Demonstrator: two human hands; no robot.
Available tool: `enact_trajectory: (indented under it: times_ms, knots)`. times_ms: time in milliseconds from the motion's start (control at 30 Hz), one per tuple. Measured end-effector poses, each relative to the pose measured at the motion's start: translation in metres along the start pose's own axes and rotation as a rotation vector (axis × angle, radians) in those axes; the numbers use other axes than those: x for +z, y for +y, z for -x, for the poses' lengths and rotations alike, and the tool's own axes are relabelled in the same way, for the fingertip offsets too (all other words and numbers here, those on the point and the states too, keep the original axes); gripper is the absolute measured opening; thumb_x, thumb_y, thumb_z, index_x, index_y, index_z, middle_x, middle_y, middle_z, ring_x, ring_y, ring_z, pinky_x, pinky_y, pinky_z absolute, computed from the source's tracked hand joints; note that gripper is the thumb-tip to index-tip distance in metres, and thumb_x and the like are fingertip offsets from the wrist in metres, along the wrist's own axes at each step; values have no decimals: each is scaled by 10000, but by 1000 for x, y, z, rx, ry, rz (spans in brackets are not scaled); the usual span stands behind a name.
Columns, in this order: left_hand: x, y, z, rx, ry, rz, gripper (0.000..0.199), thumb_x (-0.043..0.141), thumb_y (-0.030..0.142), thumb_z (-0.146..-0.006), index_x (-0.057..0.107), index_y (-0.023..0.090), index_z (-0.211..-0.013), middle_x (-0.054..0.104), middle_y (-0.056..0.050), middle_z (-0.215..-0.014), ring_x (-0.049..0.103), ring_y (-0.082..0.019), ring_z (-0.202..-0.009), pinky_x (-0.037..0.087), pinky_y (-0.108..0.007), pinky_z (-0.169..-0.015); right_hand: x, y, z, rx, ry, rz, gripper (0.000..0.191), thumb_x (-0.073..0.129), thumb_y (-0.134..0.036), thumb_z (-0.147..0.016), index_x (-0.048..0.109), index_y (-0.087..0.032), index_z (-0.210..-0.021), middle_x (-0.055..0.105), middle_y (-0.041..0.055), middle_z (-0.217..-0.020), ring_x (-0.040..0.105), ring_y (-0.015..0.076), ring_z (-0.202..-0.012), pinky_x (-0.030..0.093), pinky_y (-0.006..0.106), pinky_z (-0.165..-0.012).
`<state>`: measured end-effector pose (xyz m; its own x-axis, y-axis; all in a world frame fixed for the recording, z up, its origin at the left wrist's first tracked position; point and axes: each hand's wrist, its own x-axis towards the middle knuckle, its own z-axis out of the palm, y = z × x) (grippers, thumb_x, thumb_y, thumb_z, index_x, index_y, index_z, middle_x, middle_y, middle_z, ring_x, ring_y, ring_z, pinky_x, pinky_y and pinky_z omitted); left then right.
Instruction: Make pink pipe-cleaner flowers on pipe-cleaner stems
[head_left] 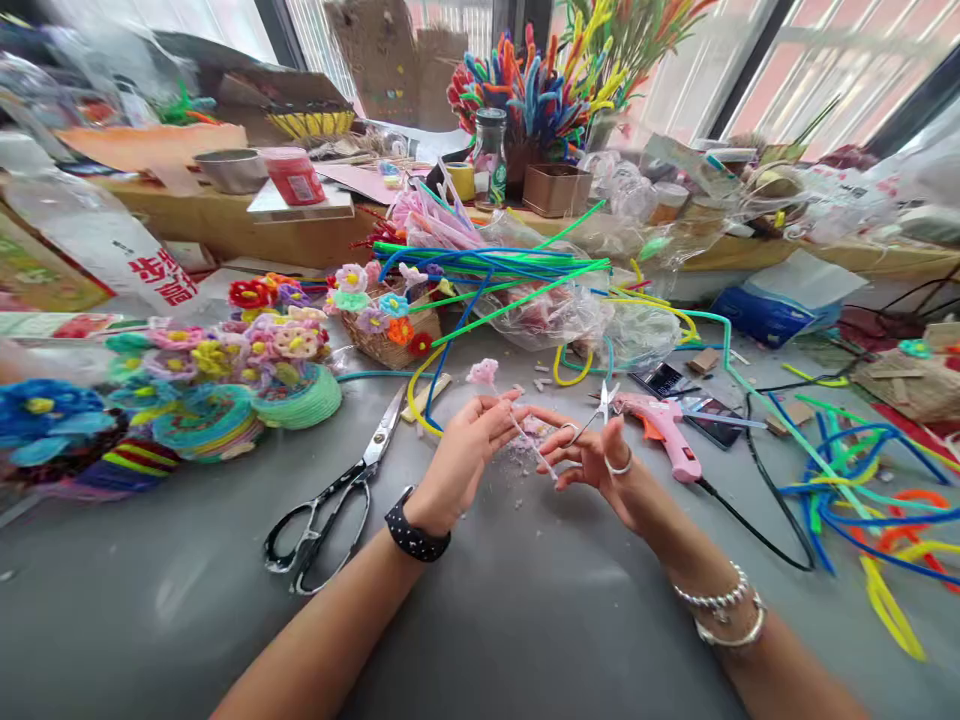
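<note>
The left hand (463, 450) pinches the upper end of a thin, pale pink, fuzzy strand (538, 457) between its fingertips. The strand slants down across the gap between the 2 hands to the fingertips of the right hand (600, 465); I cannot tell whether these clasp it. The right hand carries a pair of small silver metal scissors (604, 402) with its thumb and a finger at the 2 loops, the blades pointing away from the person. Just beyond the left fingertips is a small, pink, fluffy flower (482, 371); whether it joins the strand is unclear.

Below the hands, pale lilac fuzzy clippings (519, 462) lie scattered on the smooth grey tabletop (540, 630). To the left of the left hand rest large steel scissors with black handles (373, 452), tilted away from the person. To the right, near the small scissors, lies a pale pink plastic glue gun with an orange trigger (654, 412), its black cord trailing across the table. Farther left stand 2 round, coiled fuzzy pots, 1 turquoise (202, 418) and 1 mint green (304, 402), topped with multicoloured fuzzy flowers.
</note>
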<state>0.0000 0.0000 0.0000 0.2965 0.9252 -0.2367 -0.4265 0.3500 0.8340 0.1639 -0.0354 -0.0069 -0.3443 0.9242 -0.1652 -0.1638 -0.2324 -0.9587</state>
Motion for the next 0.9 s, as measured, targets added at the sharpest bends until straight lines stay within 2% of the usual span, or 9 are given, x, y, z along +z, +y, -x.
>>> enact_trajectory:
  times_ms: [100, 167, 267, 333, 433, 567, 700, 800, 900]
  knots:
    - [2, 2, 0, 133, 63, -32, 145, 566, 246, -733, 467, 145, -702, 569, -92, -1111, 557, -187, -986, 370, -321, -889, 1, 3, -3, -61, 91, 126, 642, 359, -715, -659, 627, -163, -849, 542, 108, -1072, 542, 163, -773, 456, 260, -606]
    - [3, 2, 1, 174, 77, -44, 138, 575, 247, -727, 479, 149, -729, 619, -70, -1005, 589, -171, -910, 390, -316, -861, 1, 4, -3, -80, 139, 223, 555, 392, -652, -704, 629, -155, -776, 562, 101, -1042, 545, 158, -760, 451, 269, -628]
    - [2, 2, 1, 151, 52, -35, 139, 586, 253, -719, 501, 152, -763, 649, -33, -848, 613, -142, -782, 420, -303, -804, 2, 5, -3, -94, 186, 362, 378, 470, -505, -755, 613, -160, -807, 605, 70, -886, 544, 151, -730, 437, 280, -657]
    - [1, 0, 1, 124, 34, -17, 139, 593, 256, -713, 519, 150, -766, 645, -19, -793, 609, -128, -747, 423, -291, -792, 4, 5, -2, -139, 198, 438, 266, 532, -418, -747, 595, -165, -794, 599, 58, -882, 540, 156, -763, 426, 283, -681]
    - [-1, -1, 0, 115, 19, 1, 141, 599, 258, -707, 533, 146, -762, 637, -12, -774, 598, -116, -743, 417, -280, -798, 6, 6, -2, -191, 147, 491, 191, 573, -356, -729, 570, -165, -732, 590, 56, -900, 528, 171, -848, 409, 285, -723]
    - [2, -1, 2, 108, -1, -29, 144, 601, 258, -704, 532, 140, -752, 629, -13, -772, 586, -111, -740, 418, -274, -782, 10, 6, -1, -170, 74, 473, 172, 580, -319, -726, 547, -159, -675, 580, 52, -874, 526, 158, -826, 400, 272, -710]
    - [6, -1, 5, 129, -74, -181, 158, 620, 251, -685, 556, 148, -785, 617, -1, -744, 568, -106, -708, 420, -246, -702, 12, 3, 0, -159, 76, 379, 208, 567, -327, -737, 514, -162, -623, 555, 21, -747, 513, 130, -736, 397, 240, -644]
    - [7, -1, 5, 130, -130, -265, 144, 618, 243, -687, 573, 143, -781, 593, 11, -670, 538, -94, -631, 412, -232, -634, 11, 1, 0, -152, 102, 353, 257, 544, -395, -746, 537, -161, -639, 526, 3, -658, 492, 115, -649, 391, 230, -601]
    - [6, -1, 5, 152, -133, -268, 130, 614, 236, -691, 591, 143, -779, 602, 1, -701, 538, -97, -649, 415, -237, -662, 7, 2, 0, -173, 72, 352, 447, 419, -548, -765, 597, -145, -684, 561, 38, -727, 489, 113, -603, 394, 244, -578]
